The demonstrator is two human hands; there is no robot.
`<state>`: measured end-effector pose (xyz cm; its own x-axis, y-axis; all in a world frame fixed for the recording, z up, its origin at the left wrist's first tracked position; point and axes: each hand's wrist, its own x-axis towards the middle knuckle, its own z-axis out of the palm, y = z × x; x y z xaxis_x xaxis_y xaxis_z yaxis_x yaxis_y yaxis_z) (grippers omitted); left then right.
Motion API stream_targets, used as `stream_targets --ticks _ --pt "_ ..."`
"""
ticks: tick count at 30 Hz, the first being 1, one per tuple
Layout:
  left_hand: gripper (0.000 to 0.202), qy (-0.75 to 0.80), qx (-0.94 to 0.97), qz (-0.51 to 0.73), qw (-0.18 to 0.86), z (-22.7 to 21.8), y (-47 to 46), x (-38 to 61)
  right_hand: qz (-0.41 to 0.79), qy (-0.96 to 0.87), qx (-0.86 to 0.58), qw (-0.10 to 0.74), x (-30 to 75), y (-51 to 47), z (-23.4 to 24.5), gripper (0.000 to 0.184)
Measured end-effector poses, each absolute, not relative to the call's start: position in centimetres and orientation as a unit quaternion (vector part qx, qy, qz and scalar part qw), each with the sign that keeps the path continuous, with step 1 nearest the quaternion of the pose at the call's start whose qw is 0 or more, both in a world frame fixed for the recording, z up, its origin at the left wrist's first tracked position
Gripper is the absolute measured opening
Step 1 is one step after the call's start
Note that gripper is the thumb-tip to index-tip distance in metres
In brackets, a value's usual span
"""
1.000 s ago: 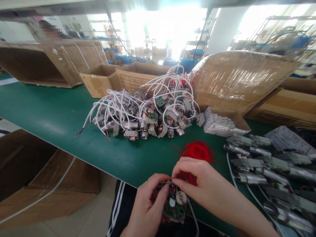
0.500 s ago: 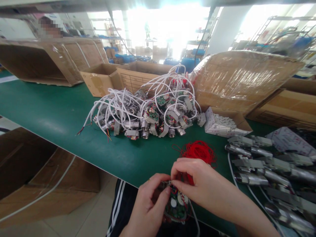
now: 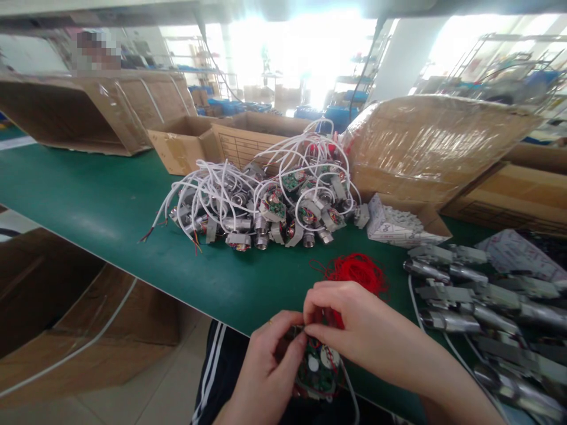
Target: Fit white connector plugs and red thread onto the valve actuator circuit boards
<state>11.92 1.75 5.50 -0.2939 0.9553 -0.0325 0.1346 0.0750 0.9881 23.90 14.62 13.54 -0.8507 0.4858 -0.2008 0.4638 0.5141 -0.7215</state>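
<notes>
My left hand (image 3: 272,363) is closed around the left side of a small open unit with a green circuit board (image 3: 316,375), just off the table's front edge. Round white parts and thin coloured wires show on the board, and a white cable (image 3: 349,383) hangs from its right side. At the board's upper edge, my right hand (image 3: 341,310) pinches thumb and forefinger together, close to my left fingertips. What sits in that pinch is too small to make out. Just behind the right hand lies a tangled bundle of red wire (image 3: 357,274).
A heap of similar units with white cables (image 3: 266,200) covers the middle of the green table (image 3: 110,200). Metal-bodied units (image 3: 460,321) lie in rows at right. A small box of grey parts (image 3: 401,224) and large cartons (image 3: 438,147) stand behind. A person is at the far left.
Both hands stay at the board's upper edge, the right fingers shifting very slightly left. The whole view moves a little.
</notes>
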Motion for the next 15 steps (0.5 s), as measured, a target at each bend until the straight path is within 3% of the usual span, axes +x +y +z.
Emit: stream_targets --ticks 15 --pt "0.028 0.63 0.427 0.504 0.409 5.3 1.7 11.8 0.405 -0.866 -0.294 -0.005 24.9 15.3 13.1 0.024"
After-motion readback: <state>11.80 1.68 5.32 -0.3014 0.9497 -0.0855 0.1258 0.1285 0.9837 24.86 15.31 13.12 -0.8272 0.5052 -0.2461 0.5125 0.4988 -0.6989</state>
